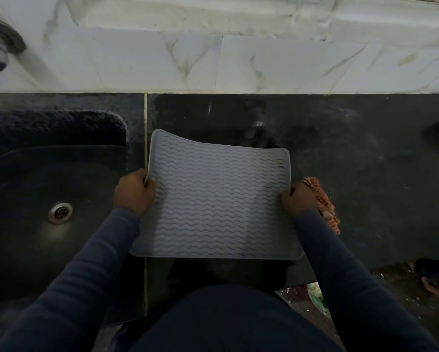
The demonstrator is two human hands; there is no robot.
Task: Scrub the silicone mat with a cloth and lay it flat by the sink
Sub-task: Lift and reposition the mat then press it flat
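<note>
Sleeves (86,262) nearest; left hand (134,190) and right hand (298,199) pinch mat (218,199) edges, cloth (324,207) bunched at the right. Looks like the laying step: lower it flat on desk (366,161) by sink (55,174).

**Grey mat held over the counter, checked cloth at its right edge**

The silicone mat (218,199) is a pale grey, roughly square sheet with rounded corners, a raised rim and rows of wavy ridges across its face. It is ridged side up and gripped at both sides: the left hand (134,191) pinches its left edge and the right hand (298,200) its right edge. It is not flat; the far edge dips in a curve between the two far corners. It is over the dark counter (366,174), just right of the sink (35,174). The cloth (325,204) is red-and-white checked and crumpled, showing just behind the right hand. Whether that hand holds it cannot be told.
</note>
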